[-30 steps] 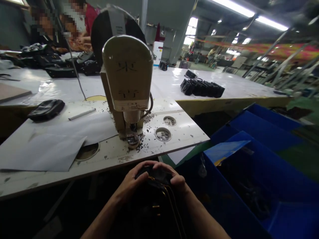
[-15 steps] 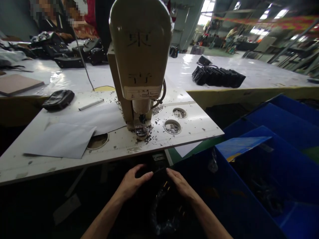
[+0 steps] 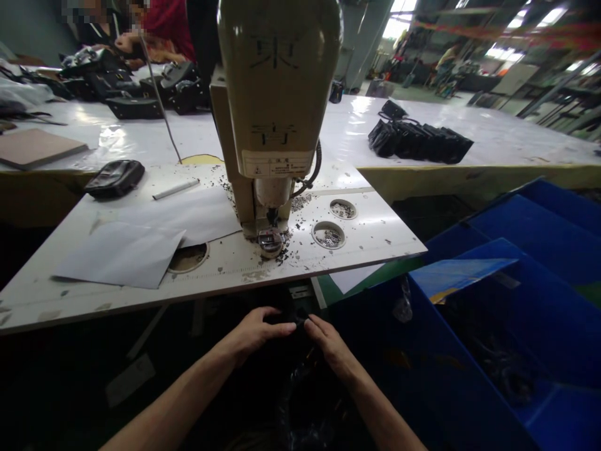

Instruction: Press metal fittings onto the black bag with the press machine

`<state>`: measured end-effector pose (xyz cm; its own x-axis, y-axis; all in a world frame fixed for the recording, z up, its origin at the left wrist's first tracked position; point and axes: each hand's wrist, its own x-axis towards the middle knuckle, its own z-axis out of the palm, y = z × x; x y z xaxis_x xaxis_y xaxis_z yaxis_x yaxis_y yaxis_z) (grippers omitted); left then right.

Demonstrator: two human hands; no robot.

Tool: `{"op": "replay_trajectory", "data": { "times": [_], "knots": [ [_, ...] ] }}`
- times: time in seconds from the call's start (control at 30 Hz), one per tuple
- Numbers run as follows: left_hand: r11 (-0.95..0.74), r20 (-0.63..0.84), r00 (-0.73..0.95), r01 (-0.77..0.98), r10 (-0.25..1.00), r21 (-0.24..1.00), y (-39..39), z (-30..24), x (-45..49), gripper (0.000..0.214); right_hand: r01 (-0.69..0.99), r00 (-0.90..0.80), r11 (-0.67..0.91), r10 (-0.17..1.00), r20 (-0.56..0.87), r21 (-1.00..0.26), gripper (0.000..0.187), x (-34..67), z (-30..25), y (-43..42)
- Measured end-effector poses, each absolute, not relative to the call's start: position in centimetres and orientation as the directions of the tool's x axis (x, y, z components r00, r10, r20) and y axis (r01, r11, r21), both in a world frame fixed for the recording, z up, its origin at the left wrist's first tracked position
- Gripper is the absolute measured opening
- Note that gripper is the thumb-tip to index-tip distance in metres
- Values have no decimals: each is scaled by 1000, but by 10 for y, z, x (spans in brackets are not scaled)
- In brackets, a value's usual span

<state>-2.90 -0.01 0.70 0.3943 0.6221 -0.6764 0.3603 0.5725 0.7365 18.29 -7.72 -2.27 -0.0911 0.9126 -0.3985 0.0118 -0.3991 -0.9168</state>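
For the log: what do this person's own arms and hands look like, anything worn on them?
Two bare forearms enter from the bottom edge. The left hand and right hand wear no gloves, and no rings, watch or bracelet can be seen. No sleeve shows on either forearm within the picture. The dim light under the table hides finer detail.

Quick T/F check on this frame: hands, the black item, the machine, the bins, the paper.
1. Both hands, left and right, are on a black item below the table edge. True.
2. The hands are up on the table. False: they are below and in front of it.
3. The machine stands on the table. True.
4. The blue bins are to the person's left. False: they are on the right.
5. White paper lies left of the machine. True.
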Motion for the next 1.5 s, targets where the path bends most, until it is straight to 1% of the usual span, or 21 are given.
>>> {"op": "replay_trajectory", "data": {
  "times": [0.1,0.17,0.27,0.5,0.67,0.77,0.87,0.9,0.97,1.1,1.3,1.4,1.5],
  "knots": [
    [584,-693,389,373,607,721,2,5,-28,83,-13,-64,-419,907,-417,-908,41,179,-21,-78],
    [591,-707,371,388,602,707,3,2,-27,84,-94,-64,-449,893,-445,-888,40,178,-20,-78],
    [582,-710,322,413,627,701,2,-3,-23,81,-201,-60,-497,867,-496,-844,41,177,-22,-77],
    [494,-658,252,489,709,719,1,-19,-18,61,-211,-71,-547,835,-545,-810,33,176,-40,-69],
    [464,-654,281,516,702,720,5,-25,-21,64,-116,-70,-537,843,-533,-835,33,178,-44,-69],
    [431,-629,291,523,721,735,3,-24,-22,66,31,-49,-479,876,-480,-877,36,182,-39,-76],
    [428,-633,286,534,720,729,-1,-21,-23,67,194,-89,-419,893,-441,-887,43,184,-36,-81],
    [432,-634,287,531,718,729,-3,-20,-24,66,216,-104,-415,890,-443,-884,47,184,-36,-82],
    [435,-633,297,520,715,735,-5,-15,-25,62,208,-121,-427,881,-457,-880,51,184,-32,-82],
    [444,-628,327,486,706,752,0,9,-29,52,148,-150,-426,882,-446,-892,53,183,-9,-73],
    [430,-605,365,456,708,779,36,80,-40,52,40,-236,-357,904,-356,-933,51,177,47,-37],
    [364,-608,430,524,667,770,55,110,-46,43,23,-280,-324,906,-318,-946,49,169,63,-17],
    [286,-628,436,625,644,727,70,130,-53,36,-11,-294,-298,913,-282,-955,49,157,68,-1]
  ]
}}
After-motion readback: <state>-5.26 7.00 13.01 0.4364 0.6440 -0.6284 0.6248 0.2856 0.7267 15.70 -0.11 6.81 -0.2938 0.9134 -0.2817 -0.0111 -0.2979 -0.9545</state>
